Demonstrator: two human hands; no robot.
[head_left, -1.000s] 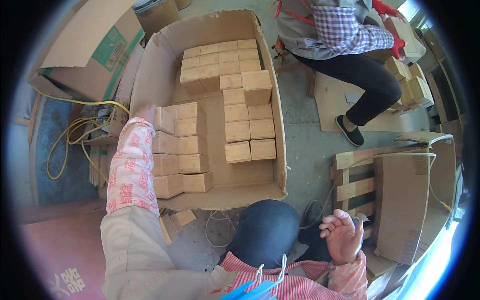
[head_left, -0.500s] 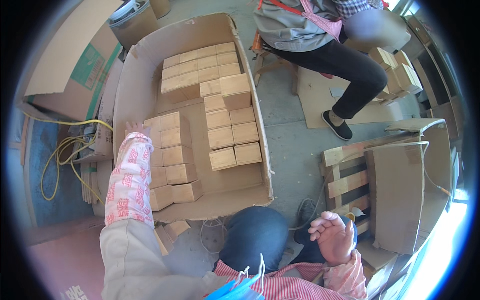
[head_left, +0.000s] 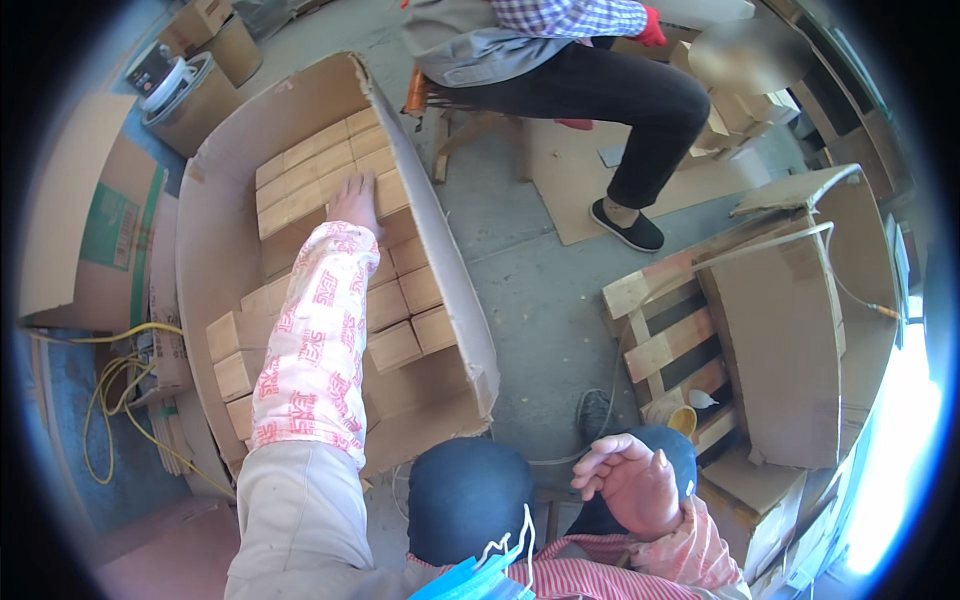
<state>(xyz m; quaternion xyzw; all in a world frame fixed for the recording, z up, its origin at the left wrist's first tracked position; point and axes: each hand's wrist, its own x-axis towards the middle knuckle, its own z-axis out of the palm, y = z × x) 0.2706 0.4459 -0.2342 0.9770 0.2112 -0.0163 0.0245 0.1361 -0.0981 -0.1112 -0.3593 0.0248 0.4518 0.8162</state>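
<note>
Left hand (head_left: 355, 200) bare below a white oversleeve (head_left: 315, 340) with red print, grey jacket shoulder, right hand (head_left: 630, 480) bare, pink patterned cuff, red-striped front, dark blue trousers

Packing workshop — cartons (head_left: 300, 190) (pallet (head_left: 665, 330))

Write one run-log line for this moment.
left hand: flat on small boxes in big carton | right hand: empty, over knee

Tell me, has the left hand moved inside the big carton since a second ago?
Yes. The left hand has reached deeper into the big carton, from the near-left small boxes to the far rows.
</note>
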